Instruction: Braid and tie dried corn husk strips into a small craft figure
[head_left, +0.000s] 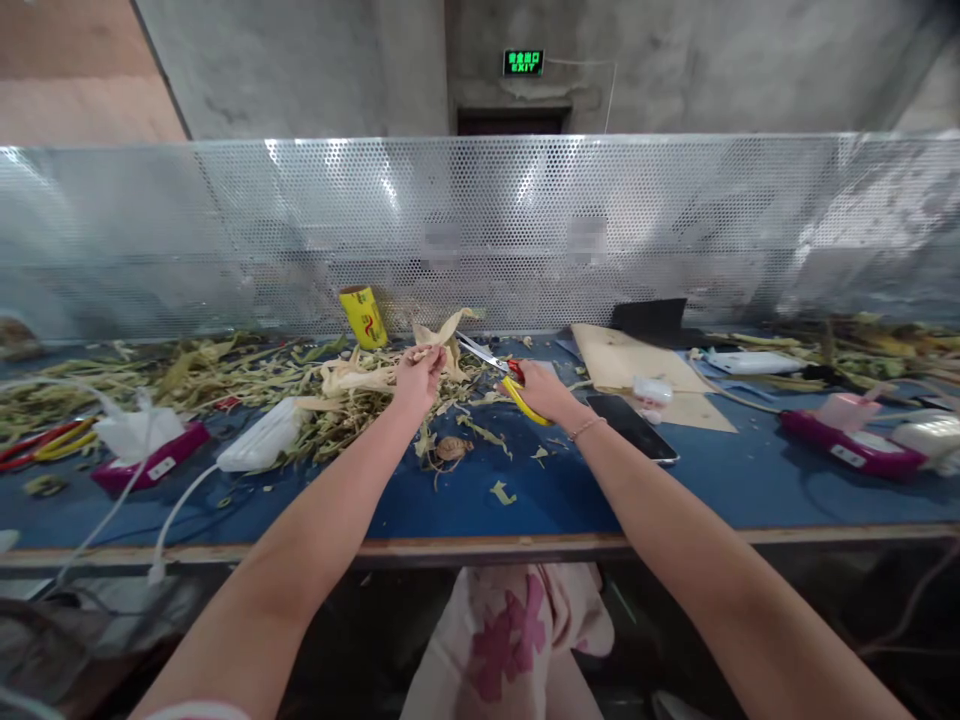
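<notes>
My left hand point(421, 374) is closed on a pale, dried leafy piece of plant point(448, 328), whose wide end sticks up past the fingers. My right hand point(546, 390) grips scissors point(521, 398) with yellow and red handles. Their metal blades point up and left, parted, with the tips close to the plant piece. Whether the blades touch it I cannot tell. Beneath and left of my left hand spreads a heap of dried plant scraps point(337, 430). A brown, shrivelled clump point(454, 449) lies on the blue table point(450, 510) in front of it.
A yellow can-like container point(363, 317) stands at the back. A white power bank point(260, 436) and purple power strip point(154, 458) lie left. On the right are a phone point(632, 428), cardboard point(637, 358), a small clear container point(652, 391) and another purple strip point(851, 445). A perforated metal screen point(480, 220) rises behind.
</notes>
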